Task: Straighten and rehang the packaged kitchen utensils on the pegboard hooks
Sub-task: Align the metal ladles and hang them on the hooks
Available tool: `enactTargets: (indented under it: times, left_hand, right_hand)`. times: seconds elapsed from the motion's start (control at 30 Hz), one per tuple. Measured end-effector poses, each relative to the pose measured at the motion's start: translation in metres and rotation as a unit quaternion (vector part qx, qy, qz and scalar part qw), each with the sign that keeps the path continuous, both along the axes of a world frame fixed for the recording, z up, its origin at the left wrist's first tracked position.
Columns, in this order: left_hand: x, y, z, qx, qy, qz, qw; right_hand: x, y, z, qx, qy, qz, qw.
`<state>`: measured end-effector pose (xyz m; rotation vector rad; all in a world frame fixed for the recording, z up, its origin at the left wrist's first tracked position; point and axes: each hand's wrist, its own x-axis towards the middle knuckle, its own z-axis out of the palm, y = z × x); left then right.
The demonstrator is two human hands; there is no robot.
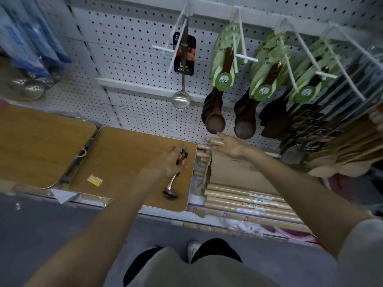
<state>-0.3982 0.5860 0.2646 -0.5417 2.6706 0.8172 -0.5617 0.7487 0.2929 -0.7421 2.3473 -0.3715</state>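
Dim, soft overall, fisheye-bent edges, blurred corners.

Wooden boards [116,158] side by side; rolling pins [244,200] just right; colanders [31,88] far left.

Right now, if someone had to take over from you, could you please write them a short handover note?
Left hand: grips a packaged ladle by its card end, with the bowl hanging down over a wooden board.
Right hand: open, with the forefinger reaching up to the bowl of the leftmost wooden spoon. I cannot tell whether it touches.
Done: a second ladle hangs on the pegboard, and the green-carded spoon bunches hang to its right.
Left: hang the packaged ladle, probably beside the second ladle, and straighten the spoons.
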Motion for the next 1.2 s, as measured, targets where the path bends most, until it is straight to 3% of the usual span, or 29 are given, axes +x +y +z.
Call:
enactTargets:
  times: [0.23, 0.6, 0.83, 1.0, 1.2]
  left_hand:
    - [0.036, -0.040, 0.004, -0.126, -0.016, -0.124, 0.984]
    - [0.092, -0.101, -0.063, -0.100, -0.091, -0.192, 0.972]
    - [0.104, -0.122, -0.152, -0.059, -0.128, -0.216, 0.966]
    - [0.081, -0.137, -0.216, -0.077, -0.129, -0.244, 0.958]
    - [0.058, -0.130, -0.258, -0.028, -0.111, -0.222, 0.968]
  right_hand:
    - [0.045, -0.007, -0.007, 0.079, 0.067, 0.032, 0.994]
    - [0.115, -0.023, -0.085, 0.148, 0.010, 0.002, 0.989]
    - [0.125, -0.037, -0.193, 0.118, -0.119, -0.018, 0.986]
    - [0.114, -0.050, -0.266, 0.114, -0.144, -0.033, 0.982]
    - [0.120, -0.061, -0.316, -0.035, -0.182, -0.097, 0.978]
